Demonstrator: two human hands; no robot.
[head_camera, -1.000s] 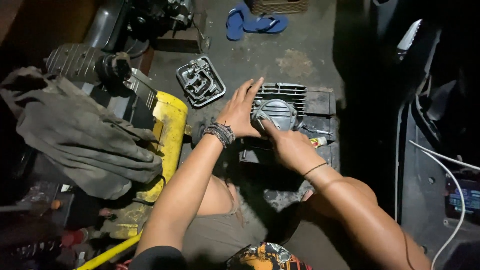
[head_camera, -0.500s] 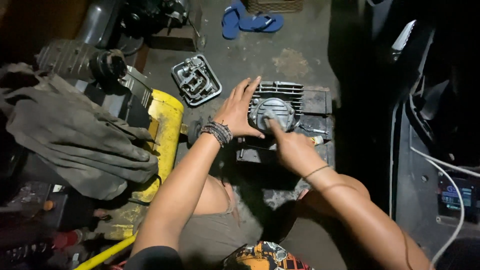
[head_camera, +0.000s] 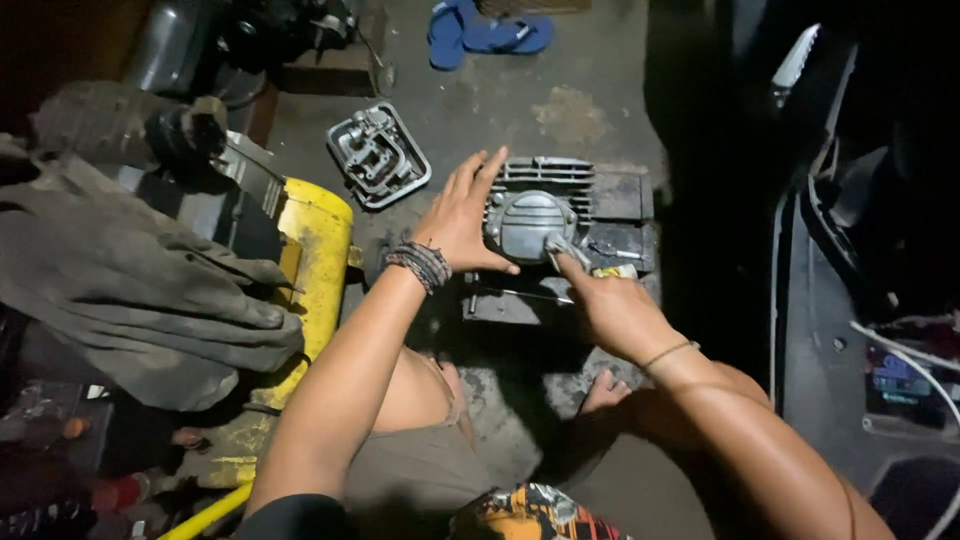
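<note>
A grey finned engine cylinder head (head_camera: 560, 200) with a round cover (head_camera: 527, 222) rests on a dark block on the concrete floor. My left hand (head_camera: 462, 218) lies flat against its left side, fingers spread, a beaded bracelet on the wrist. My right hand (head_camera: 612, 305) grips a small metal tool (head_camera: 560, 246) whose tip touches the lower right of the round cover.
A loose valve cover (head_camera: 378, 155) lies on the floor upper left. A yellow machine (head_camera: 312, 250) and a pile of grey cloth (head_camera: 130, 290) sit at the left. Blue sandals (head_camera: 480, 30) lie at the top. A dark vehicle body (head_camera: 860, 250) stands at the right.
The camera view has shifted slightly. Both hands stay on the cylinder head, with the right hand still working the tool at the round cover.
</note>
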